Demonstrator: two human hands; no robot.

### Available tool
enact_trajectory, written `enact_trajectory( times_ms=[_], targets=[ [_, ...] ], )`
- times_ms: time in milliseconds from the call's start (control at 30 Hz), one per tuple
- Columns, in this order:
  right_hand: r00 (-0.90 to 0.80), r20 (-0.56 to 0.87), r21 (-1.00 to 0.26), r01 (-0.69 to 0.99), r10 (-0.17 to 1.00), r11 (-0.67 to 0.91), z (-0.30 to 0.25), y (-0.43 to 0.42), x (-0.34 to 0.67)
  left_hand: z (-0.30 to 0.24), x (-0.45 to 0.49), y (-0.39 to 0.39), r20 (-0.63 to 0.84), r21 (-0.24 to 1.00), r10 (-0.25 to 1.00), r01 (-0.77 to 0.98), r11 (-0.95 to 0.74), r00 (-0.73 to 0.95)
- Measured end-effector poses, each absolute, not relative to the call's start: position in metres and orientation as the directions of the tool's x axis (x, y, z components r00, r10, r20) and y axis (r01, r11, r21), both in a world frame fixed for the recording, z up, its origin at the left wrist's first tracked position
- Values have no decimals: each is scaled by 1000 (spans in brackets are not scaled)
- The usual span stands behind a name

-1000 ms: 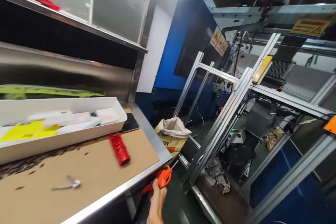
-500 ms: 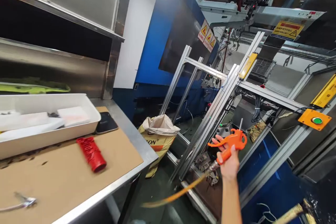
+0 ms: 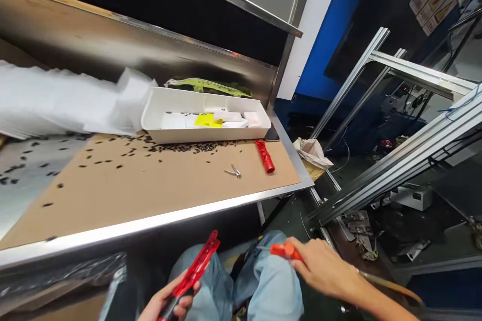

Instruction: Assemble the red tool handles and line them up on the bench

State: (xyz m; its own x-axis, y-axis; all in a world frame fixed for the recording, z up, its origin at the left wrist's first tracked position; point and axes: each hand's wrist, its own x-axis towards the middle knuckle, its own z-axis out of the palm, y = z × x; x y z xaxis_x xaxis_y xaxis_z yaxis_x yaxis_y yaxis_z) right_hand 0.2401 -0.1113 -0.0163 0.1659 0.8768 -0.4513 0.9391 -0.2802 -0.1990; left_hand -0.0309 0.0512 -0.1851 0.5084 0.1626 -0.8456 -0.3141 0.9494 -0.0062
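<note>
My left hand (image 3: 171,302), low in the view, is closed around a long red plastic part (image 3: 201,263). The part tilts up to the right and has a dark section at its lower end, partly covered by the fingers. Over my right knee, my right hand (image 3: 320,263) grips an orange air blow gun (image 3: 282,251). Its thin metal nozzle points left, toward the red part but apart from it. The hose (image 3: 391,287) trails off behind my wrist. On the workbench lie another red part (image 3: 264,155) and small metal nippers (image 3: 234,171).
A cardboard-covered workbench (image 3: 150,185) with a metal edge spans the front, scattered with small black pieces (image 3: 188,148). On it stand a white bin (image 3: 203,135) and stacked white sheets (image 3: 68,103). A paper sack (image 3: 312,153) and aluminium frame (image 3: 376,180) stand right.
The view has swung left toward the bench. My right hand has brought the blow gun from beside the aluminium frame to above my lap. My left hand has come into view holding the red part.
</note>
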Motion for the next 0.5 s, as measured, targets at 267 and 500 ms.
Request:
enact_trajectory(
  times_ms=[267,500],
  targets=[
    [117,-435,-155,967,893,-203,-18,-96,211,-183,-31,51,-835,17,184,-310,951,518],
    [93,-487,-158,969,869,-192,-17,-97,207,-189,-34,54,-828,20,189,-310,951,527]
  ],
)
